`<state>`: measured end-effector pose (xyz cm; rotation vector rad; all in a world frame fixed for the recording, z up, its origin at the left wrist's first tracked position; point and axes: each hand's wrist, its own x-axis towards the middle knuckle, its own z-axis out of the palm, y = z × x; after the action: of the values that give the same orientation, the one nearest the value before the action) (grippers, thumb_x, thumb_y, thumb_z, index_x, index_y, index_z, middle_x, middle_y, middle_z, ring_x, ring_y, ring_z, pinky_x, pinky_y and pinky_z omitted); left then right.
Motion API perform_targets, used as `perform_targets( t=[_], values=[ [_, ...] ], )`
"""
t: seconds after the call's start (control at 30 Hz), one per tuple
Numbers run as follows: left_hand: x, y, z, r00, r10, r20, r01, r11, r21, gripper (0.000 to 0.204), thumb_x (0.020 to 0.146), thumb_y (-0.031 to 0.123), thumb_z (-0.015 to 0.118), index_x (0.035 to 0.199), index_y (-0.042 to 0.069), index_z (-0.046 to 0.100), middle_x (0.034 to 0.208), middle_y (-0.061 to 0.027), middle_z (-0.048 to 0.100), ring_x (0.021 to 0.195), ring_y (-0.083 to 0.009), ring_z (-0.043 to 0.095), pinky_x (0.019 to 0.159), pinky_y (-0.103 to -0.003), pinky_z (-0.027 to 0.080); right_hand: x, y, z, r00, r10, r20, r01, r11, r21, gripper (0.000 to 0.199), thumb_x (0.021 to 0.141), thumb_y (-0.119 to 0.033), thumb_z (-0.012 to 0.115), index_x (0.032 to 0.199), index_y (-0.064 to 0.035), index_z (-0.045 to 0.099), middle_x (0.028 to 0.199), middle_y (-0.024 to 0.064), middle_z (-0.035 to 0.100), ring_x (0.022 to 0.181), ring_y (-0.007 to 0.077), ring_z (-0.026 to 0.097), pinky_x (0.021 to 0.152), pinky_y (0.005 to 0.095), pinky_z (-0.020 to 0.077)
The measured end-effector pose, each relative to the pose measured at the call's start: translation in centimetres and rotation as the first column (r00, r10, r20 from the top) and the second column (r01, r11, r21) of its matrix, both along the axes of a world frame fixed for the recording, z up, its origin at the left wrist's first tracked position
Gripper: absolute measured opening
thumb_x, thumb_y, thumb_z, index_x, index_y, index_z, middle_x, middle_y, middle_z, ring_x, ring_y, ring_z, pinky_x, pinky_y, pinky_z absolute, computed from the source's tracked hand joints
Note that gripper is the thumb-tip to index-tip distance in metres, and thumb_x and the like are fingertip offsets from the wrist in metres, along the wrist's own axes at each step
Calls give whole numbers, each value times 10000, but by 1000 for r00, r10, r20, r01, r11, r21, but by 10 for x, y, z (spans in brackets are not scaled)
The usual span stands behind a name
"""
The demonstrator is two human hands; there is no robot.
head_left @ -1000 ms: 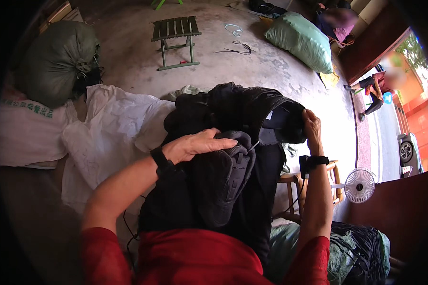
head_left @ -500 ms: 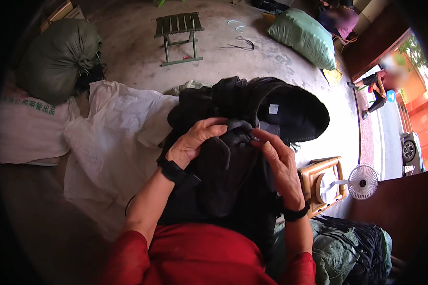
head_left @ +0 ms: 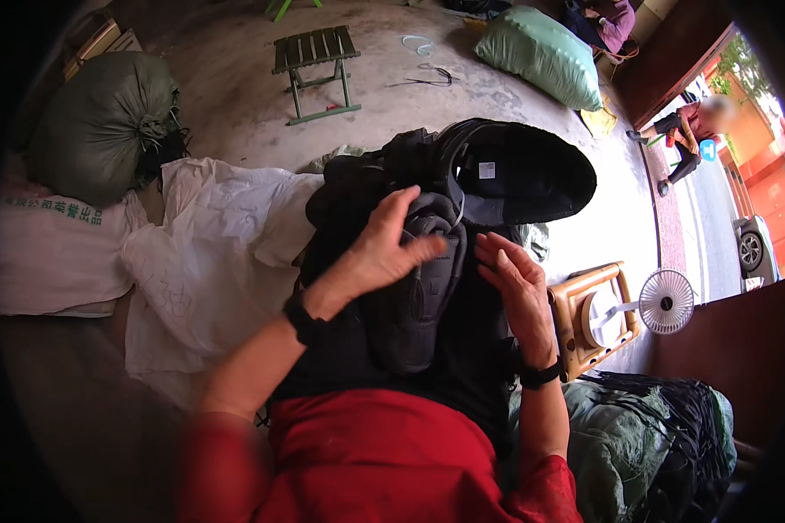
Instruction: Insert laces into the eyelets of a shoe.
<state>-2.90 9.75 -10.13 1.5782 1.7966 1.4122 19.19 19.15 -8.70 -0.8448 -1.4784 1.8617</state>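
A dark shoe upper (head_left: 410, 327) lies across my lap with its toe end toward me. Beyond it is a heap of black uppers (head_left: 358, 187), one showing its hollow inside (head_left: 532, 179) with a small white label. My left hand (head_left: 379, 257) is over the left edge of the shoe upper, thumb and fingers spread apart, gripping nothing I can see. A thin pale line, perhaps thread, shows near its collar. My right hand (head_left: 519, 288) is just right of the upper, apart from it, thumb pressed toward bent fingers; anything between them is too small to make out.
White sacking (head_left: 209, 253) spreads at left beside a tied green sack (head_left: 105, 122). A folding stool (head_left: 317, 61) stands ahead, and a pale green sack (head_left: 541, 57) farther right. A small fan (head_left: 665, 302) and a bamboo stool (head_left: 593, 318) are at right. Two people sit farther off.
Both hands have come away from the collar end of the shoe upper. My left hand has spread its fingers; my right hand has shifted slightly right. More of the upper now shows.
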Motion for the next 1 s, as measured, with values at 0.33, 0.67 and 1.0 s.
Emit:
perform_targets(
  t=[0.33, 0.67, 1.0],
  values=[
    [-35, 24, -20, 747, -90, 659, 177, 982, -67, 450, 901, 149, 594, 1299, -47, 516, 1191, -92, 607, 1085, -122, 555, 972, -260, 413, 50, 7, -30, 988, -140, -69, 123, 970, -209, 383, 990, -249, 559, 1261, 22, 554, 1146, 160, 660, 981, 199, 665, 866, 300, 529],
    [-48, -69, 16, 711, 17, 703, 86, 990, -111, 289, 977, 122, 531, 1240, 5, 554, 1252, -119, 598, 1160, -174, 570, 993, -284, 433, 234, -112, -328, 332, -115, 936, 75, 993, 95, 301, 858, -219, 629, 1142, -127, 664, 1070, 181, 681, 984, 377, 653, 850, 455, 522],
    [-13, -142, -16, 947, 203, 247, -133, 952, -274, 235, 947, 20, 519, 1165, -9, 603, 1161, -81, 631, 1036, -145, 597, 915, -269, 467, 262, -160, -357, 321, -200, 926, 19, 979, 205, 301, 900, -332, 531, 1099, -156, 672, 1076, 208, 660, 999, 373, 646, 825, 464, 523]
  ],
)
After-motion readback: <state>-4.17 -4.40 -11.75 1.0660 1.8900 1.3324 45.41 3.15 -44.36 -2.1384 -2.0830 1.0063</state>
